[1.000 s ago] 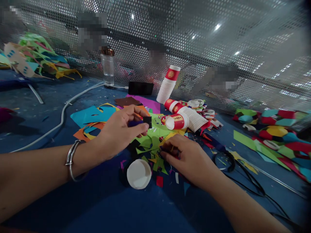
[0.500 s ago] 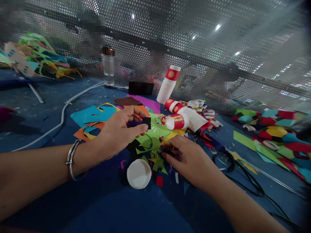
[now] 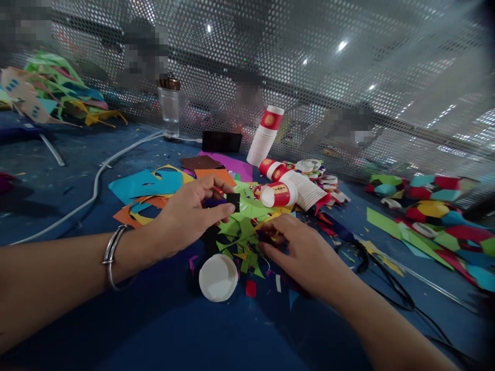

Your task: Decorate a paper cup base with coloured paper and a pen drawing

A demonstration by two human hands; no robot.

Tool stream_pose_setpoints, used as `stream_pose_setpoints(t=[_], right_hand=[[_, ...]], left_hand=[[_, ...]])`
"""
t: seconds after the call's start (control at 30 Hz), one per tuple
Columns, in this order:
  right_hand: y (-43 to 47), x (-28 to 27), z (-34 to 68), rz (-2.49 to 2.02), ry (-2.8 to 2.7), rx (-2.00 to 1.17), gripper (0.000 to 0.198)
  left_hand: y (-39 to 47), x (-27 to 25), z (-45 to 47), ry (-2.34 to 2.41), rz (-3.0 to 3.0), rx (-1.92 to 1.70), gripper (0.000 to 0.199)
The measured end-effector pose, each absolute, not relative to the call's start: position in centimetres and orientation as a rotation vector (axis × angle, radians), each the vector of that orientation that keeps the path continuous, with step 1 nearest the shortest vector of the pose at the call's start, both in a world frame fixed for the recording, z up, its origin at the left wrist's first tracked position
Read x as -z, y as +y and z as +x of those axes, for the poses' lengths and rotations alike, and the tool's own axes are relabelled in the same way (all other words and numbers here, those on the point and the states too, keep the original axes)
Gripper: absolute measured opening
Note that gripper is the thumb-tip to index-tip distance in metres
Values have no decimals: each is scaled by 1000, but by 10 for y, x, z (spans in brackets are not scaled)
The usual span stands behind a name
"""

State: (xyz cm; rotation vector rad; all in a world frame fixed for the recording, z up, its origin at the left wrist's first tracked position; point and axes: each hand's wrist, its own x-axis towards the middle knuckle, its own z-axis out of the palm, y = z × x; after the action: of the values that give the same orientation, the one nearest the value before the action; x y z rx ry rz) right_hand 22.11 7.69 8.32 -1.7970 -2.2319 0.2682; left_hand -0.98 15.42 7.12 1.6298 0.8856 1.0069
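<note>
My left hand [image 3: 193,216] pinches a small black square of paper [image 3: 233,202] between thumb and fingertips, above the scrap pile. Something dark blue shows behind its fingers. My right hand [image 3: 296,247] is low at the right edge of the green paper scraps [image 3: 242,232], fingers curled and thumb close to the index finger. A dark thing shows between them; I cannot make out what it is. In front of the hands, a white paper cup [image 3: 218,278] shows its round white face. Small red, white and blue bits lie beside it.
Behind the hands are red-and-white paper cups [image 3: 284,195], a leaning cup stack [image 3: 263,136], a phone [image 3: 221,141] and a glass bottle [image 3: 170,111]. A white cable [image 3: 98,180] runs left, black cord [image 3: 390,283] right. Coloured paper shapes [image 3: 436,211] lie far right. Perforated metal stands behind.
The view has shifted slightly, so the surroundings sit a little further left. The black paper in my left hand is slightly lower. My right hand stays at the scraps.
</note>
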Motion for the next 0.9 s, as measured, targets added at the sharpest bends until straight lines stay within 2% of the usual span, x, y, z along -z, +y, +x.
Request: stream_pose_setpoints(t=[0.47, 0.9], right_hand=[[81, -88, 226, -1762, -2227, -407, 15], [91, -81, 227, -1777, -2191, -352, 17]], left_hand=[[154, -69, -10, 807, 1616, -961, 24], [152, -70, -6, 798, 1573, -949, 26]])
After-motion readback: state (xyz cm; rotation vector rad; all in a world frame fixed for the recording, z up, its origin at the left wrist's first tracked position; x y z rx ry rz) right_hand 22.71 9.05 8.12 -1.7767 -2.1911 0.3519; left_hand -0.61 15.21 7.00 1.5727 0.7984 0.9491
